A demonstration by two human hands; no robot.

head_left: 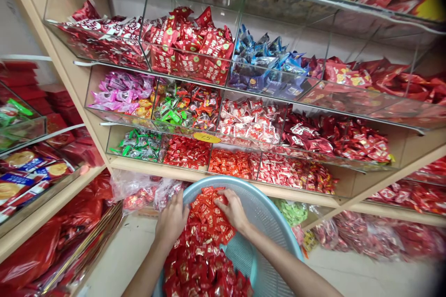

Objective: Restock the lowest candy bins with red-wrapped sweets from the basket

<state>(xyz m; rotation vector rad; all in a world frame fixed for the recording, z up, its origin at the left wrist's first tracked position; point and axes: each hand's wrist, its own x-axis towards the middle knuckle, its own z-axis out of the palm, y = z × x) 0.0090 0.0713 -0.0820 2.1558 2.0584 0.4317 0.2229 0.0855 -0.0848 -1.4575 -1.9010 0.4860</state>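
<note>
A light-blue plastic basket (pixel 259 190) stands in front of me, holding many small red wrapped candies (pixel 205 269). Brighter orange-red wrapped candies (pixel 209 213) lie heaped toward its far side, between my two hands. My left hand (pixel 172 220) is at the left rim, its fingers curled against the left side of this heap. From the right, my right hand (pixel 234 209) curves over the same candies, thumb and fingers bent around some of them. The undersides of both hands are hidden. Bare blue basket floor shows right of the heap.
Wooden shelves with clear-walled bins rise ahead. Directly beyond the basket are orange-red candies (pixel 228 163) in a low bin, under a yellow price tag (pixel 206 137). Bagged sweets (pixel 146 195) lie below the shelf. Red packages (pixel 42 250) are stacked at left.
</note>
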